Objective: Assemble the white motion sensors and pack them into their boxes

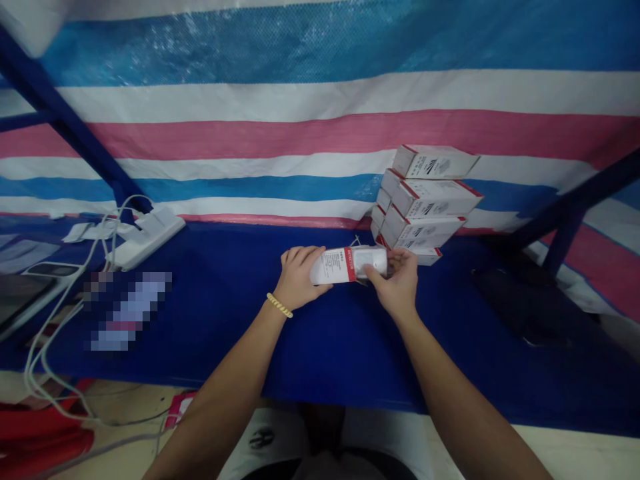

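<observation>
Over the blue table, a white box with a red band (pixel 333 265) lies sideways between my hands, and "DETECTOR" is printed on the band. My left hand (pixel 301 273) is wrapped round its left end. A white plastic device (pixel 371 261), which seems to be in clear wrapping, sticks out of the box's right end. The thumb of my right hand (pixel 397 279) presses on this device, with the fingers curled behind its far end. The part of the device inside the box is hidden. A yellow twisted band circles my left wrist.
Several similar white and red boxes (pixel 430 200) are stacked at the back right of the blue table (pixel 330 347). White power strips (pixel 147 237) with cables are at the left. A dark flat item (pixel 520 300) lies at right. Striped sheeting (pixel 250 133) hangs behind.
</observation>
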`<state>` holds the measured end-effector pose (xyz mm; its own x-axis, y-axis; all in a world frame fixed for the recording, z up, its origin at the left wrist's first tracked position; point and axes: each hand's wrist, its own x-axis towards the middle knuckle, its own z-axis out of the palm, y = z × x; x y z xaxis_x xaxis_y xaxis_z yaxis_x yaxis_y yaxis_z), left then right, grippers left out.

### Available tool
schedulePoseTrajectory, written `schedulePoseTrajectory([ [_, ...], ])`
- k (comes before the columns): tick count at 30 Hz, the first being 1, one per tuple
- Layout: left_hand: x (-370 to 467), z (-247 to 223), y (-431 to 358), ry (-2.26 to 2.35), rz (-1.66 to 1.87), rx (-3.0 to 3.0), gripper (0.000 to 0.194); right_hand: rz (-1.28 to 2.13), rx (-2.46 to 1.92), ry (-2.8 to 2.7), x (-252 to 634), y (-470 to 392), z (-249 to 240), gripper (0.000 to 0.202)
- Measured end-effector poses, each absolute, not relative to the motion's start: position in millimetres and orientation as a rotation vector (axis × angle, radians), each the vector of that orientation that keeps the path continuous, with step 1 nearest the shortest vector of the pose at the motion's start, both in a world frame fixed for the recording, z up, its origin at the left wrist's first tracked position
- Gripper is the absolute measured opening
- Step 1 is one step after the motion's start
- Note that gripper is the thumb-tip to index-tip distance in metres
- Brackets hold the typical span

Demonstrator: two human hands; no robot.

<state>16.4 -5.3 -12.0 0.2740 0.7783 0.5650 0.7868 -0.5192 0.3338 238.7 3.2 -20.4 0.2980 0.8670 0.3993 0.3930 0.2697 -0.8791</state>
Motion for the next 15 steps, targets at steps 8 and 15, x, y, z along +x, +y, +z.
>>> schedulePoseTrajectory([
  [8,22.3,-16.9,-7.3,-1.461,-1.112,-2.519,0.079,0.491,-1.113,-1.797,226.8,-8.1,-9.3,0.032],
  [15,20.4,-17.9,0.1,-1.603,-1.314,-2.419,0.077,0.318,-1.147,-1.723,226.8,-9.9,-9.7,0.045],
])
